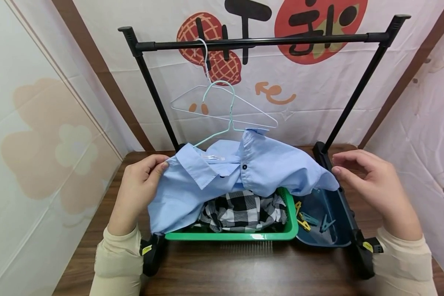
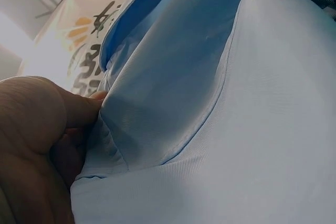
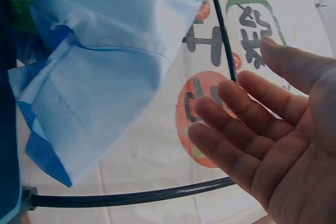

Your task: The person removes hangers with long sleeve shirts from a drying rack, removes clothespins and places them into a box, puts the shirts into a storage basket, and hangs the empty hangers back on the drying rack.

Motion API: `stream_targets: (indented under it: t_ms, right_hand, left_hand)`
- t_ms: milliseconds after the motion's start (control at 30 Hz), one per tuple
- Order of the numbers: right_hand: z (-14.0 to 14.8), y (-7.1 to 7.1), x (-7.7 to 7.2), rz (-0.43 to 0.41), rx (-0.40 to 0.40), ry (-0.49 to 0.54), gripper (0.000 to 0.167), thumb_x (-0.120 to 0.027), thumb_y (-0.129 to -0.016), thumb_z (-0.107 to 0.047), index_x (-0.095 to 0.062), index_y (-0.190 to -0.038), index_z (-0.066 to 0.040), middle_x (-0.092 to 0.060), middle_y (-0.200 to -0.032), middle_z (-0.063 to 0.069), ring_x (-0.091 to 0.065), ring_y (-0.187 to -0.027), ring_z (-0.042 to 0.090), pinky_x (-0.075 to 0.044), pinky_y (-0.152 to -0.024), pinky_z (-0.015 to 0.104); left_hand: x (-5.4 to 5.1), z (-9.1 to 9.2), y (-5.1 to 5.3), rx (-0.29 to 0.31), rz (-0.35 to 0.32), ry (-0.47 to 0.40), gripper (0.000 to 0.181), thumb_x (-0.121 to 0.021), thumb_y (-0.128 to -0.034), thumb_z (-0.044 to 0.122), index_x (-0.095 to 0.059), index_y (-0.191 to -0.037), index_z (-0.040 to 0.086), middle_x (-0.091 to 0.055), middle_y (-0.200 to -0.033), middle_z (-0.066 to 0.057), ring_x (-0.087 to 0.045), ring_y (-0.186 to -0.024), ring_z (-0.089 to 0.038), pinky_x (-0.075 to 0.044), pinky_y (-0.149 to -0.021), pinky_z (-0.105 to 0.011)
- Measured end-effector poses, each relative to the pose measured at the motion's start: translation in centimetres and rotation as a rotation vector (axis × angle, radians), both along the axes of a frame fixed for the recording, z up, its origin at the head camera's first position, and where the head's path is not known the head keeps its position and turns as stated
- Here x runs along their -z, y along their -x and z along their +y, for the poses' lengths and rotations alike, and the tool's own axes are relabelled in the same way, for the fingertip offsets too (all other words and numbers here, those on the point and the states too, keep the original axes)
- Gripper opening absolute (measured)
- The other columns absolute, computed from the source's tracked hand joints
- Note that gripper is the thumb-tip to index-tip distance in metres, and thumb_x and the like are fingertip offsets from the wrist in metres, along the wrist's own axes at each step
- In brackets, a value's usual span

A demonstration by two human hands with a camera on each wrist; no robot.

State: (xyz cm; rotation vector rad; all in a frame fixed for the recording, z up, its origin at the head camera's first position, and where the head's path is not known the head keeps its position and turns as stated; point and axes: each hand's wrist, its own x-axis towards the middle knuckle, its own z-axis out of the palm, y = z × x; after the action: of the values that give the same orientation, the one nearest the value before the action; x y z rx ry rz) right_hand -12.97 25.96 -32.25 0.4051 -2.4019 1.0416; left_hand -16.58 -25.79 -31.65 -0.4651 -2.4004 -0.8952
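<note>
Back wall [image 1: 303, 119]: white printed sheet, visible creases, brown stripe [image 1: 105, 74] down the left, matching brown band [image 1: 410, 74] down the right. Artwork on it: peanut print [image 1: 227, 68], red roundel [image 1: 321, 26] with dark lettering, curved orange arrow [image 1: 275, 90]. Right wrist view adds a green-edged badge [image 3: 254, 30], also dark lettering. Left wall [image 1: 33, 49]: pale, large peach flower [image 1: 74, 148] with lighter centre. Right wall [image 1: 410, 144]: pale, wrinkled, faint prints. Table [image 1: 262, 275]: dark brown wood grain, back edge near the back wall. Lighting: bright glare [image 2: 13, 40] upper left in left wrist view; source unclear.
</note>
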Motion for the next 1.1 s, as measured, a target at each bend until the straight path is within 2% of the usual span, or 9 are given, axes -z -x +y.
stream_targets:
  t_ms: [267, 400, 500, 600, 767, 900, 1100]
  right_hand:
    - [-1.3, 1.4, 0.9, 0.043, -0.023, 0.018, 0.029, -0.078, -0.09, -0.001, -0.074, -0.117, -0.009, -0.07, -0.112, 0.001, -0.065, -0.093, -0.006, -0.049, -0.08, 0.004]
    - [-2.1, 2.0, 1.4, 0.058, -0.035, -0.015, 0.031, -0.077, -0.09, -0.003, -0.072, -0.12, -0.009, -0.07, -0.117, 0.002, -0.062, -0.098, -0.007, -0.047, -0.082, 0.003]
    - [-2.5, 2.3, 1.8, 0.06, -0.027, -0.066, 0.035, -0.077, -0.092, -0.006, -0.071, -0.126, -0.011, -0.07, -0.123, 0.004, -0.061, -0.103, -0.002, -0.043, -0.086, 0.001]
    - [-2.8, 2.6, 2.2, 0.062, -0.025, -0.118, 0.038, -0.075, -0.094, -0.01, -0.068, -0.132, -0.012, -0.07, -0.127, 0.006, -0.062, -0.106, 0.009, -0.039, -0.089, 0.0]
    - [-3.3, 2.8, 2.6, 0.037, -0.032, -0.153, 0.037, -0.071, -0.098, -0.013, -0.066, -0.135, -0.014, -0.069, -0.13, 0.006, -0.065, -0.111, 0.02, -0.036, -0.092, 0.0]
    - [-3.7, 2.7, 2.6, 0.038, -0.023, -0.152, 0.034, -0.07, -0.099, -0.014, -0.068, -0.133, -0.015, -0.071, -0.126, 0.006, -0.067, -0.105, 0.022, -0.037, -0.09, 0.001]
    - [-4.2, 2.7, 2.8, 0.142, -0.023, -0.113, 0.022, -0.073, -0.093, -0.001, -0.077, -0.112, -0.01, -0.076, -0.107, 0.004, -0.066, -0.087, 0.012, -0.044, -0.081, 0.003]
  left_hand:
    - [-0.1, 0.0, 0.0, 0.008, 0.014, 0.005, 0.011, -0.066, -0.1009, 0.013, -0.076, -0.107, 0.01, -0.076, -0.096, -0.003, -0.056, -0.073, -0.013, -0.04, -0.065, -0.018]
    - [-0.1, 0.0, 0.0, 0.014, 0.019, 0.003, 0.01, -0.067, -0.1001, 0.011, -0.076, -0.106, 0.01, -0.076, -0.095, -0.003, -0.056, -0.073, -0.012, -0.041, -0.065, -0.017]
    - [-0.2, 0.0, -0.1, 0.027, 0.022, 0.001, 0.01, -0.068, -0.0997, 0.01, -0.076, -0.105, 0.01, -0.076, -0.095, -0.002, -0.057, -0.074, -0.011, -0.041, -0.067, -0.016]
    - [-0.2, 0.0, -0.1, 0.047, 0.027, 0.001, 0.01, -0.068, -0.0994, 0.009, -0.076, -0.105, 0.01, -0.075, -0.095, -0.002, -0.058, -0.074, -0.01, -0.042, -0.068, -0.016]
    - [-0.2, 0.0, -0.1, 0.084, 0.041, -0.004, 0.01, -0.068, -0.0991, 0.008, -0.076, -0.105, 0.011, -0.075, -0.093, -0.002, -0.057, -0.074, -0.009, -0.042, -0.068, -0.016]
    - [-0.3, 0.0, -0.1, 0.097, 0.039, -0.005, 0.01, -0.067, -0.0992, 0.008, -0.076, -0.104, 0.011, -0.075, -0.093, -0.002, -0.056, -0.074, -0.009, -0.042, -0.067, -0.016]
    - [-0.2, 0.0, -0.2, 0.106, 0.032, 0.0, 0.011, -0.068, -0.0991, 0.008, -0.076, -0.105, 0.012, -0.075, -0.095, -0.002, -0.057, -0.075, -0.01, -0.042, -0.068, -0.016]
